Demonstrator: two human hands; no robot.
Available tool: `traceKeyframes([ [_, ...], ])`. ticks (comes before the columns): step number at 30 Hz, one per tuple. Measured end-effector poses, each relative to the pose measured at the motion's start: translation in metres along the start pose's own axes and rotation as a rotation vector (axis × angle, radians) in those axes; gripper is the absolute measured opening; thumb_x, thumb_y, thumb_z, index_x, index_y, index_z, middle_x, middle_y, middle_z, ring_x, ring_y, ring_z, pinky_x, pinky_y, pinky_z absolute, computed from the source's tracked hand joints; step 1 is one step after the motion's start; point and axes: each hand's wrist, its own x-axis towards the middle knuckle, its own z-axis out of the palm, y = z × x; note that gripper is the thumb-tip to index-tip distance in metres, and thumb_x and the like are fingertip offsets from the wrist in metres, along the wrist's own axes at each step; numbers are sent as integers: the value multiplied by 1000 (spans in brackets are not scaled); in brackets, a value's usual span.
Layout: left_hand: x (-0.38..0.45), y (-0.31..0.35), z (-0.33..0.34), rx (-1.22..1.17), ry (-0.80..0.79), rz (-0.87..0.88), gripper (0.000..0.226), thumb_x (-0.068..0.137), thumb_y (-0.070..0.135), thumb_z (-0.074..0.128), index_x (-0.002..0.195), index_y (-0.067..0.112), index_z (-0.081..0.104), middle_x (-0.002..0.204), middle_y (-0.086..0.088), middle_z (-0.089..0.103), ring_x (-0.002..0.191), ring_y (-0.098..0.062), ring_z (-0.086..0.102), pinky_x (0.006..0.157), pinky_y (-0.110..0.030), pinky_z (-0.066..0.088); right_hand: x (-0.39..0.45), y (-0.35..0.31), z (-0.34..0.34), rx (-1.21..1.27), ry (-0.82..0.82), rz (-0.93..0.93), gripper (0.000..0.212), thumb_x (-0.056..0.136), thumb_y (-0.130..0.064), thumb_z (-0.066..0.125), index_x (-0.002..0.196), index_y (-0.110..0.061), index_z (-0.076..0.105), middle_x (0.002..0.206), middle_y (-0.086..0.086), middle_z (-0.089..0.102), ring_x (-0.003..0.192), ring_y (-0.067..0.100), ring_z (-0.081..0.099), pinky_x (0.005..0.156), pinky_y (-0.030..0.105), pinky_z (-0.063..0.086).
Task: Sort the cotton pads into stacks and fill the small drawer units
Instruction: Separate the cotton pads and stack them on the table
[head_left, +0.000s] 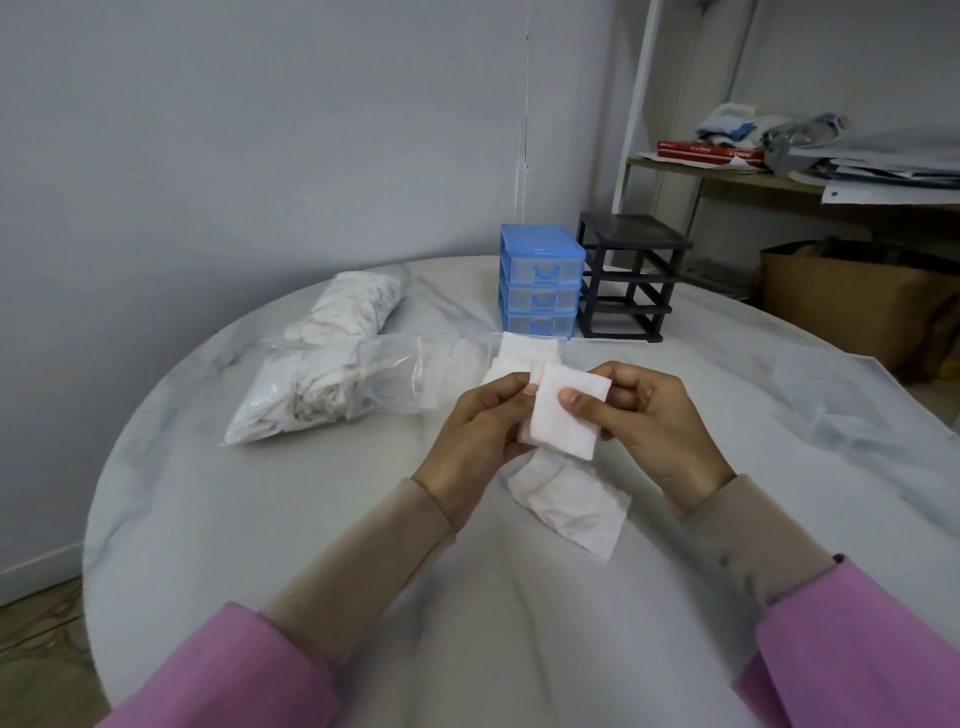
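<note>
Round marbled desk: left hand and right hand, fingers pinching one cotton pad, likely squaring it for stacking. Loose pads lie beneath it; blue drawer unit waits beyond, closed.

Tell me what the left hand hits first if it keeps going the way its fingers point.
The left hand already pinches the held cotton pad; straight on, up and right, it would probably meet the right hand.

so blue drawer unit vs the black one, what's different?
The blue drawer unit has all three translucent drawers fitted and closed; the black drawer unit is a bare frame with open slots, no drawers visible. The blue one stands left of the black one, and looks slightly narrower. Both are three-tier and stand upright side by side at the far edge of the table, beyond the cotton pads.
</note>
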Motion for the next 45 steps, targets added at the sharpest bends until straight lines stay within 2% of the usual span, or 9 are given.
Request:
traceKeyframes([
  [4,0,2,0,-17,-1,-26,29,94,0,41,87,16,65,71,8,70,67,-2,65,63,-14,53,-1,2,0,-39,23,-32,9,79,-10,71,74,-12,64,68,-8,69,67,3,65,58,14,48],
  [13,0,-1,0,-14,-25,-18,17,93,13,50,96,11,66,92,-4,67,81,-8,65,73,-18,54,-2,3,2,-108,59,-70,14,77,-12,74,70,-16,62,68,-6,70,71,7,67,61,19,52],
  [22,1,-4,-1,43,-36,31,22,93,8,48,110,2,62,98,-8,67,93,-14,64,84,-25,53,-5,0,4,-173,92,-88,22,77,-15,74,64,-15,56,59,-8,66,58,1,63,51,13,45],
  [29,2,-3,-4,-31,-28,78,20,93,7,47,105,8,63,92,2,72,87,-7,67,74,-19,54,-4,-1,4,-220,160,-51,23,74,-26,76,75,-17,55,59,-1,63,46,8,57,49,12,44],
  [32,4,-1,-5,-77,-4,83,18,93,7,46,101,10,62,84,5,72,81,-5,67,74,-20,55,-5,-3,4,-248,150,-57,25,71,-37,73,82,-23,56,72,-5,64,57,7,59,53,13,46],
  [35,4,0,-5,-116,19,93,17,94,8,44,97,12,60,80,7,71,76,-4,66,68,-17,54,-7,-3,7,-293,30,-35,42,59,-50,73,91,-28,56,87,-15,64,76,0,61,63,9,47],
  [38,3,1,-5,-86,34,119,17,95,8,44,94,15,60,78,11,70,74,0,64,65,-14,51,-7,2,8,-262,-14,-46,33,69,-26,80,93,-22,58,83,-8,67,75,2,62,66,11,48],
  [41,3,3,-6,-36,72,168,19,91,1,50,105,9,59,89,0,69,79,-5,64,69,-15,51,-4,2,4,-240,10,-94,17,76,-16,75,86,-18,62,82,-4,67,78,10,62,70,18,52],
  [45,2,3,-10,142,147,295,40,78,1,69,114,15,59,110,-5,66,99,-8,62,81,-19,51,-2,-4,-6,-448,105,-375,20,75,-7,73,82,-22,60,83,-12,62,77,2,56,71,9,43],
])
